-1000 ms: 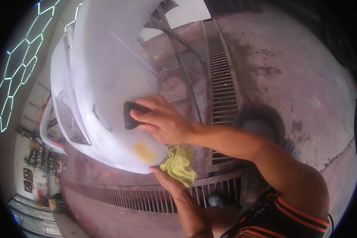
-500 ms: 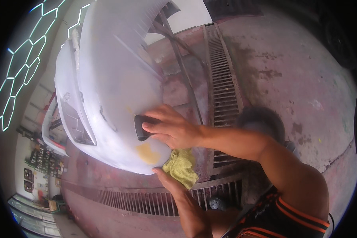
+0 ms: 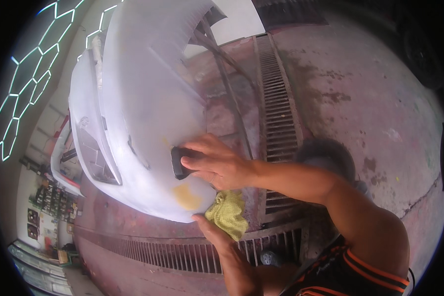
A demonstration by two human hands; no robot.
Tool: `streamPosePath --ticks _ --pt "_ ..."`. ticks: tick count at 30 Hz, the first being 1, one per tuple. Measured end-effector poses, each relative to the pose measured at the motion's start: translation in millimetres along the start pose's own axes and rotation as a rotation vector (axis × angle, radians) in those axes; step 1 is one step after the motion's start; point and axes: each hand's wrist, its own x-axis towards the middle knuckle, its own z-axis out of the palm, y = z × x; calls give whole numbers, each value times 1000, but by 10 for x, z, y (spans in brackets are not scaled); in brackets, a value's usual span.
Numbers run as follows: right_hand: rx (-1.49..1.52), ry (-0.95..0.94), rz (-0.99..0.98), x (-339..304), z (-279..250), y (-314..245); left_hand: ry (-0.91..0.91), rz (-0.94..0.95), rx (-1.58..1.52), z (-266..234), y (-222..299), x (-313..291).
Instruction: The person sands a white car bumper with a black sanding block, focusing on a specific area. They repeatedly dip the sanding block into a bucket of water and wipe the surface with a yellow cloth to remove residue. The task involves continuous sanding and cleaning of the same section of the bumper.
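A large pale grey car bumper [image 3: 148, 93], dusty and matt, curves through the middle of the view. My right hand [image 3: 219, 162] is closed around a black sanding block [image 3: 179, 165], which lies against the bumper's surface. Just below the block is a yellowish patch [image 3: 186, 196] on the bumper. My left hand [image 3: 213, 233] is at the bumper's lower end, with its thumb at the edge and a yellow-green cloth [image 3: 229, 216] held in it. The cloth hides most of that hand's fingers.
A metal stand [image 3: 232, 98] shows behind the bumper. Floor drain grates [image 3: 276, 98] run beside and below it. A dark round object [image 3: 328, 153] is beyond my right forearm. Another bumper [image 3: 59, 165] and wall shelves [image 3: 54, 200] are at the left, with hexagonal lights [image 3: 27, 74] above.
The whole view has shifted slightly, so bumper and hands appear a little lower and to the right. The block stays at nearly the same spot above the yellowish patch.
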Motion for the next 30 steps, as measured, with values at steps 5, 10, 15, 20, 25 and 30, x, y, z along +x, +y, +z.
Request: streamPosePath --ticks 5,10,15,20,25,30 --pt "-18 17 4 177 48 46 46 -6 -18 24 33 -30" --pt "-49 6 -8 16 30 41 -27 48 5 -28 -25 27" --pt "-31 38 40 114 75 18 60 21 78 -55 -33 0" --pt "-29 35 2 0 39 -26 9 61 41 45 12 11" --pt "-40 237 53 693 28 167 7 3 -69 109 82 -25" --pt "-113 215 82 477 -83 141 55 -7 -17 -43 -54 41"
